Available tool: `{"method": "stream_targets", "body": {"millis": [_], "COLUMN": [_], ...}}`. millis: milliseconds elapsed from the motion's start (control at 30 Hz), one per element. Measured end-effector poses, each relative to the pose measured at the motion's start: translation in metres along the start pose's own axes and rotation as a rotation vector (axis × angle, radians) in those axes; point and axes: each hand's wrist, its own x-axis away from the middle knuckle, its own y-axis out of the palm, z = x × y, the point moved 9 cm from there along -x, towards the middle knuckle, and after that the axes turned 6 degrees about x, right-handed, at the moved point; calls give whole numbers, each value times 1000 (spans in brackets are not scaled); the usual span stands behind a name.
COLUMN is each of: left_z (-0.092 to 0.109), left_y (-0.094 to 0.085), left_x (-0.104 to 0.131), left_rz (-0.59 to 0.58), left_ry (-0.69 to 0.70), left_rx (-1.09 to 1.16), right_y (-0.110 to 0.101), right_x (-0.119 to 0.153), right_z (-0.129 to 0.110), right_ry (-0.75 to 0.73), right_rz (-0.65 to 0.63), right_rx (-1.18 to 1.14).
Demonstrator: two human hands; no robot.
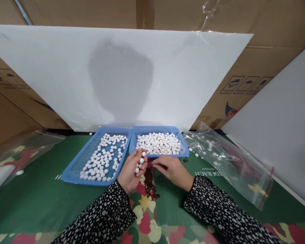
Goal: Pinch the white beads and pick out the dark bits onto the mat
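My left hand [129, 171] is turned palm up with its fingers curled around several small white balls [141, 160]. Beside it, my right hand [173, 168] is closed in a pinch, and anything between its fingertips is too small to make out. Both hands are just in front of a blue plastic basket [187, 154] holding many white balls [159, 143]. A second blue basket [68, 179] lies to the left, its mesh bottom partly covered with white balls [99, 164]. Dark reddish-brown bits [149, 184] lie in a strip between my hands.
A clear plastic bag [240, 169] with some white balls lies at the right. Another clear bag [44, 139] and a white object [0, 178] are at the left. Behind the baskets stands a white board [173, 78] against cardboard boxes [269, 23]. Green patterned sheeting [35, 206] covers the surface.
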Motion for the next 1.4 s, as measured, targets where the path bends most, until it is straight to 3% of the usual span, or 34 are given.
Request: {"method": "stream_targets", "body": {"millis": [100,333,633,733,900,1100,1300,1400], "left_z": [3,5,2,-4,-14,-21,-24,-22], "left_y": [3,7,14,13,-2,-14,-15,-15], "left_x": [2,5,7,11,18,17,14,13], "left_rz": [-12,-7,-99,-135,-97,-49,-54,-44], "left_ry": [7,-14,-48,-80,-105,-102,-80,-57], "left_rx": [-13,5,-55,-164,-253,-231,-224,-230], "right_y": [29,51,46,33,27,17,21,21], "right_x": [9,13,10,14,23,24,21,22], "right_z": [2,5,8,8,23,37,24,23], "right_ry": [20,35,64,104,243,523,542,512], "right_rz": [-214,-370,-320,-246,-164,75,90,113], "right_rx": [35,59,81,-30,-210,-691,-854,-778]}}
